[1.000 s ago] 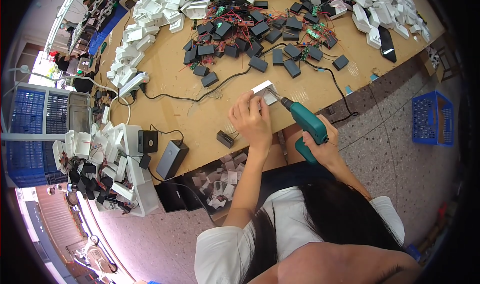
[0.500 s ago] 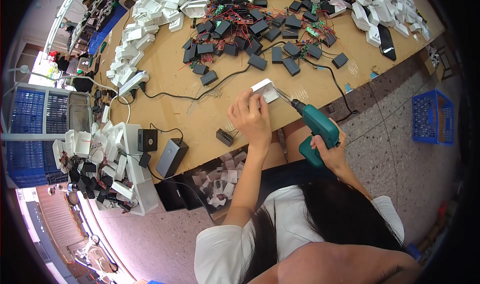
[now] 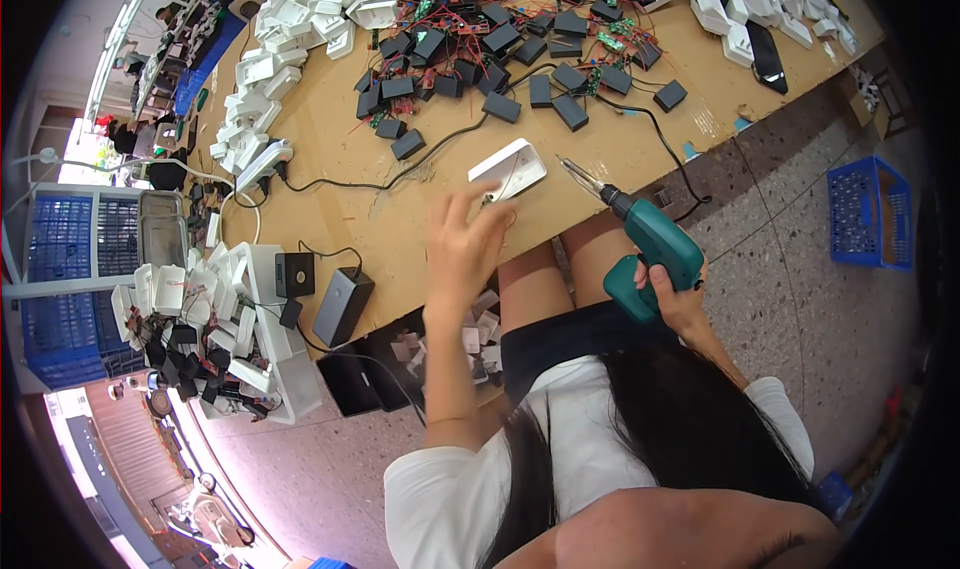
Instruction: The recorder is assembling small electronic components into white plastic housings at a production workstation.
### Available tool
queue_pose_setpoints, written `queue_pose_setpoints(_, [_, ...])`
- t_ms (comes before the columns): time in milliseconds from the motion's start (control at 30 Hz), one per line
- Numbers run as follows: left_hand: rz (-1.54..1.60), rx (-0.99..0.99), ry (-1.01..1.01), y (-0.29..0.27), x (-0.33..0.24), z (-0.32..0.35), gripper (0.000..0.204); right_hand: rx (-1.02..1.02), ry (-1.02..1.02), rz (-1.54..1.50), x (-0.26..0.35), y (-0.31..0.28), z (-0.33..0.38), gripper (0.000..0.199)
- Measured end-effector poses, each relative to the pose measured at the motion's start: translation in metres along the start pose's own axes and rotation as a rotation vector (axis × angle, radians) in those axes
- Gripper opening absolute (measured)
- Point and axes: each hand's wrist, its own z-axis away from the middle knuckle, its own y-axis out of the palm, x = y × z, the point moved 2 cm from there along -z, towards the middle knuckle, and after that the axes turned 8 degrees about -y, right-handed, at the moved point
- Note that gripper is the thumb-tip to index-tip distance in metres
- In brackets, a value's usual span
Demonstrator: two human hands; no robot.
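Observation:
My right hand (image 3: 682,294) is wrapped round the grip of a green cordless screwdriver (image 3: 665,244). Its long bit points up and left, apart from the white plastic case. That shallow, open-faced case (image 3: 522,171) rests on the table between the bit and my left hand, with a thin wire and a small dark-green part at its near end. At that end is my left hand (image 3: 465,237), thumb and fingers apart, slightly blurred. Whether its fingertips touch the case, I cannot make out.
Black boxes with red wires and green boards (image 3: 480,54) pile up at the far middle, white cases (image 3: 330,9) behind. A black cable (image 3: 430,164) crosses the brown table (image 3: 375,234). A full white bin (image 3: 295,369) stands left; a blue crate (image 3: 870,214) is on the floor right.
The screwdriver bit has drawn back from the case, moving right and down. The case has turned and shifted left. My left hand has moved left and down, over where a small black block lay.

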Motion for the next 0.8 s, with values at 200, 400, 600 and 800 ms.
queue_pose_setpoints(200, [-0.408,0.334,0.383,0.002,-0.022,0.010,0.035,0.017,0.009,0.009,0.011,-0.018,0.012,0.020])
queue_pose_setpoints(400, [-0.602,0.421,0.587,0.017,-0.035,0.005,0.020,0.016,-0.011,0.032,0.031,-0.029,0.022,0.021])
queue_pose_setpoints(600, [-0.372,0.390,0.552,0.017,-0.040,-0.007,0.010,0.006,-0.020,0.019,0.032,-0.038,0.021,0.019])
queue_pose_setpoints(800, [-0.119,0.452,0.585,0.017,-0.032,-0.031,0.021,0.010,-0.017,0.039,0.026,-0.028,0.013,0.016])
